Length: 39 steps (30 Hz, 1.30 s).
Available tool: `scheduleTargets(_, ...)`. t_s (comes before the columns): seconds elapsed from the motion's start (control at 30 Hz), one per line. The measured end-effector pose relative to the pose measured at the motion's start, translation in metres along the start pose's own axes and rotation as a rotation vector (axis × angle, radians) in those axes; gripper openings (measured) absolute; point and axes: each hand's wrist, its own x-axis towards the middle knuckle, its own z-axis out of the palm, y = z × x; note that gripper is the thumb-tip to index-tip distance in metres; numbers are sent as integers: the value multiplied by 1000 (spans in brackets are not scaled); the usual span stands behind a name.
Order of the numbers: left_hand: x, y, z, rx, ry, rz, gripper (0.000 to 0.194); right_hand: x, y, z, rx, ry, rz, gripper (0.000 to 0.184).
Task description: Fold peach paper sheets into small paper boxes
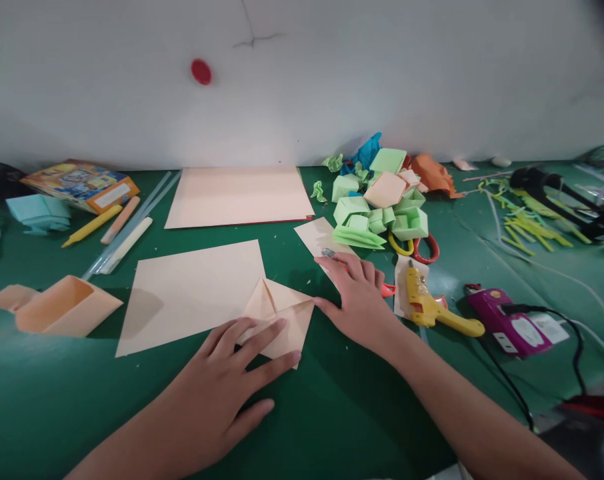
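My left hand (242, 373) lies with spread fingers over a folded pale peach paper (287, 320), which shows a raised triangular flap. My right hand (357, 290) is at the paper's right corner, with the thumb tip touching it and the other fingers bent. Behind those fingers lies an orange-red tool (389, 290) with a metal tip, mostly hidden, on or beside a narrow paper strip (315, 233). Left of the folded piece a flat peach sheet (192, 290) rests on the green table, partly under it.
A stack of peach sheets (239, 197) sits by the wall. Green and peach paper boxes (382, 200) are heaped at the back right, near scissors (426, 249). Further right are a yellow glue gun (432, 307) and a purple power strip (512, 323). A peach paper form (67, 307) stands left.
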Motion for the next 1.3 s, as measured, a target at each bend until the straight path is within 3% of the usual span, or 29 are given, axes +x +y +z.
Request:
scheduleTargets(0.33,1,2,1,-52,17,-25,54,0,2,-6,12,106,11,51)
scheduleTargets(0.53,1,2,0,-4,-36,-25,57,-3,-4,-3,28,-28,-42,65)
scheduleTargets(0.83,1,-4,-1,-30,-19,21,56,-2,-3,0,-30,-69,-37,51)
scheduleTargets(0.97,0,-7,-1,-27,-47,64,57,-3,-2,-4,-57,-148,-168,47)
scheduleTargets(1.1,0,-2,1,-45,-21,6,56,-7,0,-8,-121,-240,-349,64)
scheduleTargets(1.3,1,3,0,-92,-2,-27,52,-10,-1,-11,-87,-277,-439,75)
